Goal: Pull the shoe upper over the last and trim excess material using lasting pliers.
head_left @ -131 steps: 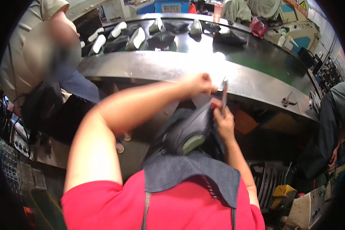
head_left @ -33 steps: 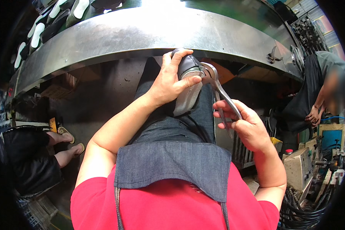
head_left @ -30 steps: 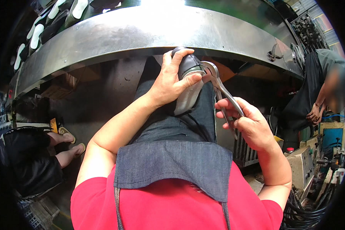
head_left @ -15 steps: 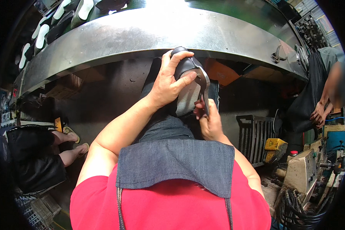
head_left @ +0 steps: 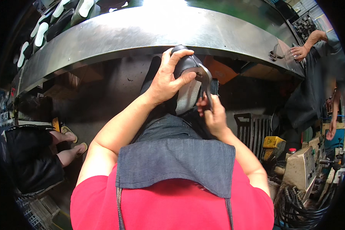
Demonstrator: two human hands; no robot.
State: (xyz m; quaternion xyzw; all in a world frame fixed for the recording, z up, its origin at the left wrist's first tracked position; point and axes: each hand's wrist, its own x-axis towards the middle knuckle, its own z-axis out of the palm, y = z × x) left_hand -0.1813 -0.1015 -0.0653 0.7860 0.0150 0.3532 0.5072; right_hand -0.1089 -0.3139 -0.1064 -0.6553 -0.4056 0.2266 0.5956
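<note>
While my left hand (head_left: 165,81) clasps the dark shoe (head_left: 188,62) by its far end, near the bench (head_left: 103,41), my right hand (head_left: 216,118) wraps the handles of metal pincers (head_left: 207,79), their head at the shoe beside my left thumb.

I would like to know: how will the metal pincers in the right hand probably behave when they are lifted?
The pincers look like solid metal, so they are probably stiff and somewhat heavy for their size. Their smooth shine suggests they may be slippery. Their curved shape makes rolling unlikely.
</note>
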